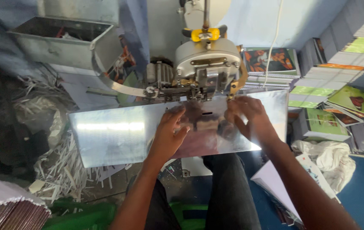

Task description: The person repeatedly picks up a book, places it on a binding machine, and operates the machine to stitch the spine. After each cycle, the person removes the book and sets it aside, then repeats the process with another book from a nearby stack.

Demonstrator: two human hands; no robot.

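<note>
A small bookbinding workshop is shown: a stitching machine (203,64) with a shiny metal table (114,132), stacked booklets (339,85) along the wall, and paper trimmings (63,166) are seen.

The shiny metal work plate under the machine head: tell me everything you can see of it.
The metal plate is a wide, flat, polished rectangular sheet, mirror-bright with a glare streak on its left half. It lies level below the grey machine head, reflecting it. The left hand and right hand both rest on its surface, fingers spread. It holds no booklet or paper.
</note>
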